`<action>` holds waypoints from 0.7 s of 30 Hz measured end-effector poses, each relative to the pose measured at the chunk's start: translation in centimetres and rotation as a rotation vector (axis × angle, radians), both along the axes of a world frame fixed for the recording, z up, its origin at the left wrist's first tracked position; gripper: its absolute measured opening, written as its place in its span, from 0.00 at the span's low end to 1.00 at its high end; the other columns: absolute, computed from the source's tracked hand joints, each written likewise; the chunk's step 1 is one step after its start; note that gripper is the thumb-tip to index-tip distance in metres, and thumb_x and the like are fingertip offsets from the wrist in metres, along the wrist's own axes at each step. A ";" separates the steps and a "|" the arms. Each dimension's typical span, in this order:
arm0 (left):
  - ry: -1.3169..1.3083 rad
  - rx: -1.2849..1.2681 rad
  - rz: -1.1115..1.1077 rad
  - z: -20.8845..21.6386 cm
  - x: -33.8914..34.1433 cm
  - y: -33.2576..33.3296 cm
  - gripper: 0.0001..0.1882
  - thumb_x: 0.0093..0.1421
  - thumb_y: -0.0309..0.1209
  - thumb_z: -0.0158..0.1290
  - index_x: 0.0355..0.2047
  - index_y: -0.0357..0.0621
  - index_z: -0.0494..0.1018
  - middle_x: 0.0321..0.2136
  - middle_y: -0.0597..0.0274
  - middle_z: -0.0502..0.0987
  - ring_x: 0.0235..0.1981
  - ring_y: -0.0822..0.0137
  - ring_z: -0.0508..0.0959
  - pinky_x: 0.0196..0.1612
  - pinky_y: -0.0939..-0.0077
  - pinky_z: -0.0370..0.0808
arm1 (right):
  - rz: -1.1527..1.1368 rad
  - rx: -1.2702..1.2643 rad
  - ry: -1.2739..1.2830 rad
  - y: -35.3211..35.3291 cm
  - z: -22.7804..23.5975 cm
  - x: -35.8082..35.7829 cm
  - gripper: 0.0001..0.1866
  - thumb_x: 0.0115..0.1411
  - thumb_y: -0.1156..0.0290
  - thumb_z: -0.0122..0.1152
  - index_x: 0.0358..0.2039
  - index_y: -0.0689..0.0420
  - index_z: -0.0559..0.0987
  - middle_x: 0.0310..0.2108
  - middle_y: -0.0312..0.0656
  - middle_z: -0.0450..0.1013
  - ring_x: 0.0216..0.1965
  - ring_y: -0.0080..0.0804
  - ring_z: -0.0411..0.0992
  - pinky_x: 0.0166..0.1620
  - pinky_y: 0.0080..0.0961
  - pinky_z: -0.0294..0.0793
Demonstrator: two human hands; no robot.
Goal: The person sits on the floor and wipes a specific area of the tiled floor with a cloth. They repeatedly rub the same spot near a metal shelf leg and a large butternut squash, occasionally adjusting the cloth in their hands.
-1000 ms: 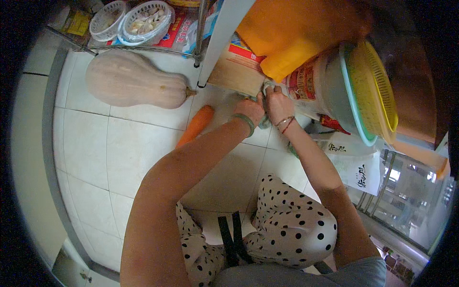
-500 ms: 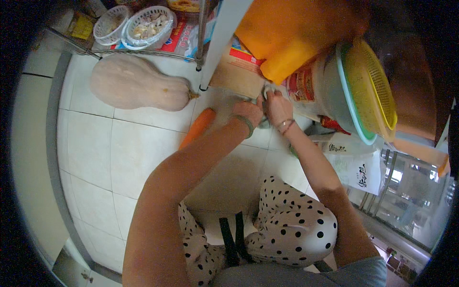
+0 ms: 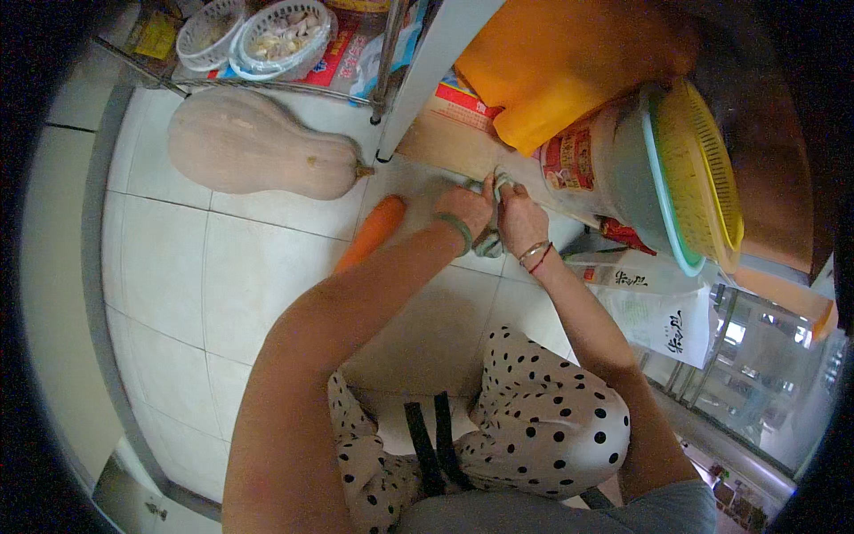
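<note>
A crumpled pale green-and-white cloth (image 3: 487, 246) is bunched between my two hands, low over the tiled floor. My left hand (image 3: 464, 210), with a green bangle at the wrist, is closed on one side of it. Close beside it, my right hand (image 3: 523, 219) grips the other side, and a fold pokes out above its fingers. My fingertips are partly hidden behind the backs of my hands. An orange carrot (image 3: 375, 230) lies on the floor left of my left forearm, which covers its near end. Farther left rests a large pale squash (image 3: 262, 147) on its side.
A wire rack (image 3: 387, 67) holds white baskets (image 3: 283, 40) at the far left. An orange cloth (image 3: 534, 80) hangs over a cardboard box (image 3: 445, 133). To the right stand a clear bucket (image 3: 614, 160), a yellow colander (image 3: 703, 169) and white bags (image 3: 658, 311).
My right hand has drawn slightly nearer to me, away from the cardboard box. More of the cloth shows above and below my hands. The carrot and squash lie still.
</note>
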State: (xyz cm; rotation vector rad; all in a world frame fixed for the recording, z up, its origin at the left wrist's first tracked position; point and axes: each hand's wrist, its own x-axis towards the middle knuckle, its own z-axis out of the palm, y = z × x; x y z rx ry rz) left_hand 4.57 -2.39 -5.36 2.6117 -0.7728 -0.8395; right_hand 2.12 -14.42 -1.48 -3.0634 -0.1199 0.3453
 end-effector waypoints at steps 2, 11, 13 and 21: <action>-0.035 -0.060 0.001 -0.8 -0.1 -0.1 0.27 0.62 0.33 0.33 0.60 0.35 0.46 0.33 0.43 0.76 0.32 0.51 0.78 0.35 0.56 0.74 | 0.031 0.029 -0.050 0.1 0.0 1.0 0.09 0.53 0.72 0.48 0.36 0.57 0.71 0.34 0.55 0.70 0.28 0.52 0.74 0.28 0.40 0.74; -0.044 -0.031 -0.021 0.2 -0.4 0.1 0.24 0.62 0.31 0.33 0.58 0.35 0.53 0.33 0.44 0.76 0.32 0.51 0.78 0.34 0.54 0.74 | -0.050 0.019 0.066 0.5 0.2 0.2 0.11 0.51 0.71 0.52 0.37 0.57 0.71 0.34 0.53 0.70 0.30 0.50 0.74 0.28 0.40 0.74; 0.030 -0.052 0.067 0.9 -0.2 -0.5 0.24 0.61 0.31 0.33 0.58 0.35 0.53 0.33 0.44 0.76 0.32 0.51 0.78 0.34 0.55 0.74 | 0.028 -0.006 -0.032 -0.9 -0.5 1.0 0.11 0.51 0.71 0.53 0.37 0.56 0.71 0.34 0.53 0.70 0.30 0.49 0.74 0.29 0.40 0.74; 0.003 -0.015 0.016 1.2 0.1 0.5 0.27 0.62 0.31 0.34 0.60 0.34 0.46 0.35 0.42 0.76 0.35 0.51 0.77 0.37 0.55 0.74 | 0.030 0.004 -0.017 -0.6 -0.4 0.4 0.10 0.51 0.73 0.51 0.36 0.56 0.72 0.35 0.51 0.70 0.30 0.47 0.74 0.28 0.39 0.74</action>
